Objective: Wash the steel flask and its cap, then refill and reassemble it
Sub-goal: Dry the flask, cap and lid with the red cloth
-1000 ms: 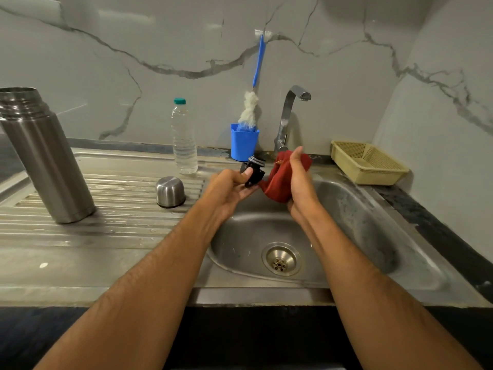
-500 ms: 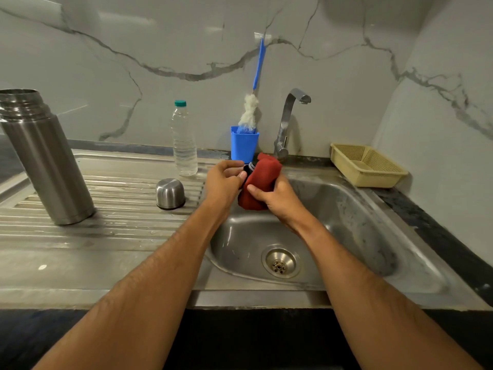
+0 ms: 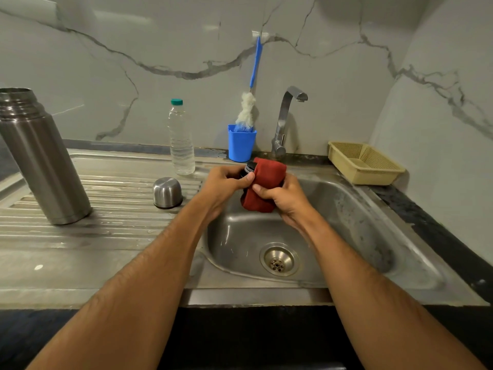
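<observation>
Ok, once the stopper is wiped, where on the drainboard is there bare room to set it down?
Free: the ribbed drainboard between the steel flask and the steel cup, and the flat strip in front of both. Crowded: the back edge, where the water bottle, blue holder and tap stand. Both hands hold the stopper and red cloth over the sink.

The tall cylindrical brushed-steel flask point(image 3: 44, 158) stands upright and uncapped on the ribbed steel draining board point(image 3: 112, 209), near its left edge, its threaded neck open at the top. The small rounded steel cup-lid point(image 3: 167, 192) sits mouth-down on the same board, close to its right edge beside the basin. The black stopper cap point(image 3: 248, 168) is held above the basin's rear left corner, mostly wrapped in a folded red cloth point(image 3: 264, 186); only its dark rim shows.
</observation>
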